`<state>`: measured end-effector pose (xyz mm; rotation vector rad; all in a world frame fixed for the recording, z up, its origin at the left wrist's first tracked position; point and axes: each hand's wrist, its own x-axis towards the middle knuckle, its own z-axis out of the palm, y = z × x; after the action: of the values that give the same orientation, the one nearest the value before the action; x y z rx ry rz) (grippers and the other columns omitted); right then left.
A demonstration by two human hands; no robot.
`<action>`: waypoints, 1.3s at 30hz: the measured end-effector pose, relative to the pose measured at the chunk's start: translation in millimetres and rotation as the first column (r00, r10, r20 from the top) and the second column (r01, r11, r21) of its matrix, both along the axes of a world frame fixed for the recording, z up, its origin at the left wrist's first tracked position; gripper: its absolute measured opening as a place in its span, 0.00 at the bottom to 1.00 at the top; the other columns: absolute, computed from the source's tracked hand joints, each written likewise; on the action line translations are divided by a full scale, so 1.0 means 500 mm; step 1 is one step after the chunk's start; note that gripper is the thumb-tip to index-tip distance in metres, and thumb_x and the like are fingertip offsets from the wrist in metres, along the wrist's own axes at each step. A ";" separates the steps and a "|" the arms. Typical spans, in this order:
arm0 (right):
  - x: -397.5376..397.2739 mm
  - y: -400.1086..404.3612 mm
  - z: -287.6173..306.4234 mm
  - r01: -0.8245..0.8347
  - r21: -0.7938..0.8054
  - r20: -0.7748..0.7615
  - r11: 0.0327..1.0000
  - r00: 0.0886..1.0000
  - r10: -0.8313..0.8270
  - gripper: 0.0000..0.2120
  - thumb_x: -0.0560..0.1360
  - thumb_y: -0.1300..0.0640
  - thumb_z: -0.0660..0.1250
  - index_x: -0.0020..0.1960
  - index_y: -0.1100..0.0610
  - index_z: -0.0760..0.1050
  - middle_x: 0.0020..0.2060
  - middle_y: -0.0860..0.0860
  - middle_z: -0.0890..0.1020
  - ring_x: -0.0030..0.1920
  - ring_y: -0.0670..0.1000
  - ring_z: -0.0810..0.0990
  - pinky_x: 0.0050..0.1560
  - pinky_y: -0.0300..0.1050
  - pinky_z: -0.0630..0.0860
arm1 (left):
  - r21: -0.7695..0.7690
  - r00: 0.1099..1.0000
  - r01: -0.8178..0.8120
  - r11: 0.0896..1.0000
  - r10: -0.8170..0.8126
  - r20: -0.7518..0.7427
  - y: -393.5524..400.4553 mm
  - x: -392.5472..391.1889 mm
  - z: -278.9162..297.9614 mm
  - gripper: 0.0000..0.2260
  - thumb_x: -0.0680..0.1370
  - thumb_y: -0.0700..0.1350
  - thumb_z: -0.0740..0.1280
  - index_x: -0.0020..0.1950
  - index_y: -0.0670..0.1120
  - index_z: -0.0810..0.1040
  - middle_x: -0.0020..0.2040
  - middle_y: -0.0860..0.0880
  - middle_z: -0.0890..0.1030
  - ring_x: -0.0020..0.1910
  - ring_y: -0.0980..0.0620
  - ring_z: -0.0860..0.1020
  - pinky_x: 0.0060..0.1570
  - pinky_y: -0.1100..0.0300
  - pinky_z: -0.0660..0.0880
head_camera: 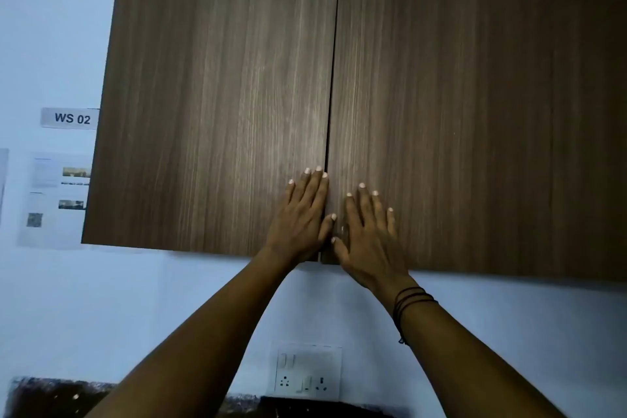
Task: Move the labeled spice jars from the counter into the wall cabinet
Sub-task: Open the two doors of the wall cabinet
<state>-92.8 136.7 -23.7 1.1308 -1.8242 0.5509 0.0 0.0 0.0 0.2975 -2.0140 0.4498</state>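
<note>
The big brown wall cabinet [339, 105] is hanging with both doors closed. The left hand [302, 214] and right hand [368, 234] are pressing flat beside the middle gap, fingers straight, each grip released and holding nothing, maybe to push the doors. No spice jars are showing. A small sign [70, 118] is reading "WS 02".

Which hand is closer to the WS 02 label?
Left. The left hand presses the left cabinet door, nearer the WS 02 label; the right hand lies flat beyond it.
</note>
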 end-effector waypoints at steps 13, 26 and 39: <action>-0.034 -0.054 -0.025 0.072 0.127 -0.022 0.989 0.997 -0.070 0.52 0.72 0.31 0.60 0.80 0.57 0.36 0.80 0.58 0.38 0.80 0.61 0.38 0.77 0.65 0.42 | 0.058 1.000 0.012 0.998 -0.012 -0.017 0.023 -0.046 0.011 0.30 0.82 0.54 0.45 0.79 0.37 0.56 0.80 0.37 0.56 0.79 0.41 0.57 0.76 0.48 0.56; -0.044 -0.082 -0.032 0.175 0.095 -0.124 0.980 0.979 -0.162 0.52 0.73 0.33 0.62 0.80 0.60 0.37 0.80 0.60 0.42 0.80 0.64 0.42 0.77 0.67 0.46 | 0.074 0.988 0.130 0.989 -0.123 -0.098 0.005 -0.059 0.002 0.27 0.81 0.48 0.55 0.77 0.36 0.62 0.79 0.37 0.60 0.76 0.39 0.62 0.74 0.46 0.60; -0.037 -0.057 -0.023 0.226 0.163 -0.277 0.960 0.945 -0.175 0.54 0.67 0.38 0.72 0.80 0.63 0.50 0.79 0.64 0.51 0.78 0.69 0.52 0.73 0.72 0.56 | 0.215 0.877 0.469 0.857 -0.422 -0.231 0.002 -0.050 -0.012 0.30 0.77 0.42 0.58 0.79 0.38 0.58 0.78 0.40 0.63 0.74 0.41 0.63 0.73 0.45 0.63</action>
<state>-111.1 108.3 -35.4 1.0701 -1.7614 0.1003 -25.0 1.1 -6.0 0.0191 -1.8885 -0.1409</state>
